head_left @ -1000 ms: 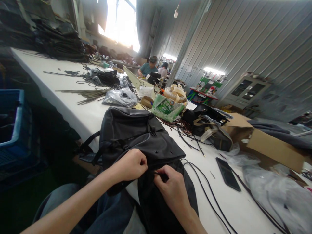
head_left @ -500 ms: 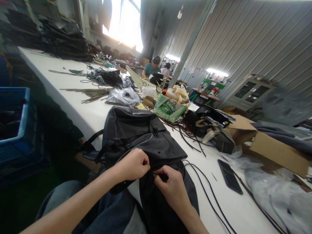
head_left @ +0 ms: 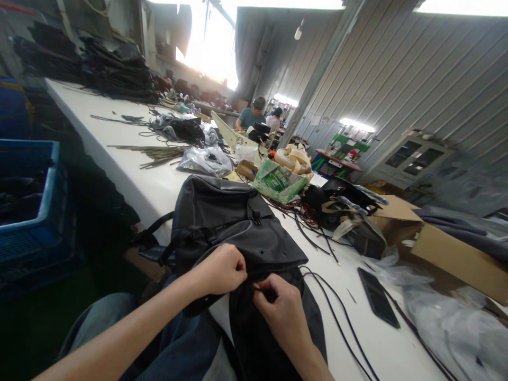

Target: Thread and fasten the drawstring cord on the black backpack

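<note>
Left hand (head_left: 222, 271), fingers curled tight, is gripping the fabric of the black backpack (head_left: 222, 222) lying over the near edge of the white table (head_left: 130, 174), while right hand (head_left: 281, 311) is pinching a thin dark strip (head_left: 259, 289) just beside it.

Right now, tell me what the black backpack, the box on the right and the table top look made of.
Backpack: likely leather or faux leather, matte black with a soft sheen and smooth folds. Box: plain brown cardboard, dull, flaps bent open. Table top: smooth white, perhaps laminate or painted board; can't tell which.
</note>
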`<state>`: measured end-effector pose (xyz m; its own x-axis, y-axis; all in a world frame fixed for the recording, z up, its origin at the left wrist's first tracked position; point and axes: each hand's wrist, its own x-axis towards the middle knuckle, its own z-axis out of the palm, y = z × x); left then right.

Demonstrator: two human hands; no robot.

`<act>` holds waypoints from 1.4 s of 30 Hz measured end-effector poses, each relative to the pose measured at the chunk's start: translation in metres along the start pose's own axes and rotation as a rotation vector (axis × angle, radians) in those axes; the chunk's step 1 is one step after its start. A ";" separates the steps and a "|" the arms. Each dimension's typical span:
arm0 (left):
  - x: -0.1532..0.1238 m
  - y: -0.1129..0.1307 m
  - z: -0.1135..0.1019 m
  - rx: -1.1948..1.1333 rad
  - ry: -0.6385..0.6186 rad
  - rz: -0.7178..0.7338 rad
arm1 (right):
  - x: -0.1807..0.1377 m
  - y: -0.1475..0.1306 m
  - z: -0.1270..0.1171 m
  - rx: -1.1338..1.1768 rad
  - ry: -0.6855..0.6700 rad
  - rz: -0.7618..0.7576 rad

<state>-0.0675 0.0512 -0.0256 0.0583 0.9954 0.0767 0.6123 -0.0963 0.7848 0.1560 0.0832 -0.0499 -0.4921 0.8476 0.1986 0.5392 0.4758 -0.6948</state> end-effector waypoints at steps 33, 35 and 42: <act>-0.004 -0.001 -0.001 -0.063 0.010 -0.015 | -0.007 -0.003 0.011 -0.228 0.044 -0.044; -0.005 0.001 -0.002 -0.064 0.010 -0.017 | -0.006 -0.004 0.011 -0.211 0.011 -0.039; -0.005 0.000 -0.005 -0.120 -0.023 -0.029 | -0.002 -0.005 0.012 -0.163 -0.021 -0.023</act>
<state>-0.0719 0.0464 -0.0232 0.0614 0.9973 0.0400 0.5154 -0.0660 0.8544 0.1461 0.0764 -0.0544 -0.5183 0.8321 0.1975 0.6305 0.5278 -0.5691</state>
